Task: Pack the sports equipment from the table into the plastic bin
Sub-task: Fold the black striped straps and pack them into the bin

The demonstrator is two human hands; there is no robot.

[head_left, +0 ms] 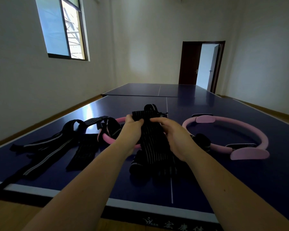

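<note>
A black striped elastic wrap (153,139) is lifted above the blue table (240,177). My left hand (132,129) pinches its upper left part and my right hand (172,134) grips its right side. Its lower end trails down onto a heap of rolled black wraps (140,169) near the front edge. One pink pilates ring (250,132) lies flat on the right. A second pink ring (107,139) lies behind my left hand, partly hidden by straps. No plastic bin is in view.
Long black straps with grey stripes (45,147) and a flat black wrap (85,150) spread over the table's left part. A small rolled black band (203,140) sits by the right ring. A second table half stands beyond, with an open door (207,67) at the far right.
</note>
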